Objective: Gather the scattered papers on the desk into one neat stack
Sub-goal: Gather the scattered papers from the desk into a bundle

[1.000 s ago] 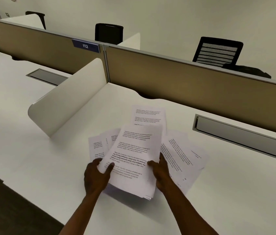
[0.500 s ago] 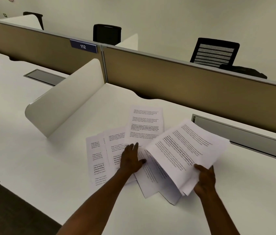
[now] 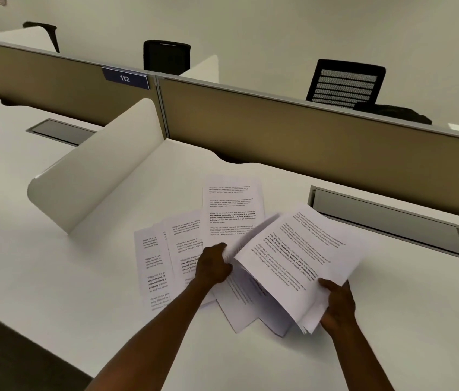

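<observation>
My right hand (image 3: pixel 336 304) grips a thick bundle of printed sheets (image 3: pixel 301 258) by its near right corner and holds it tilted above the white desk (image 3: pixel 53 263). My left hand (image 3: pixel 212 265) has its fingers curled on the bundle's left edge, where the sheets look blurred. Several loose printed papers (image 3: pixel 163 266) lie fanned out flat on the desk to the left of that hand. One more sheet (image 3: pixel 232 207) lies behind it. Other sheets (image 3: pixel 239 306) lie under the raised bundle, partly hidden.
A curved white side divider (image 3: pixel 101 170) stands left of the papers. A tan partition (image 3: pixel 307 142) with a "112" label (image 3: pixel 125 78) closes the back. A grey cable tray lid (image 3: pixel 386 221) sits flush in the desk at right. Black chairs (image 3: pixel 345 83) stand beyond the partition.
My right hand carried the bundle to the right and raised it. My left hand let go of the bundle, pressed down on the loose sheets, then curled onto the bundle's left edge.
</observation>
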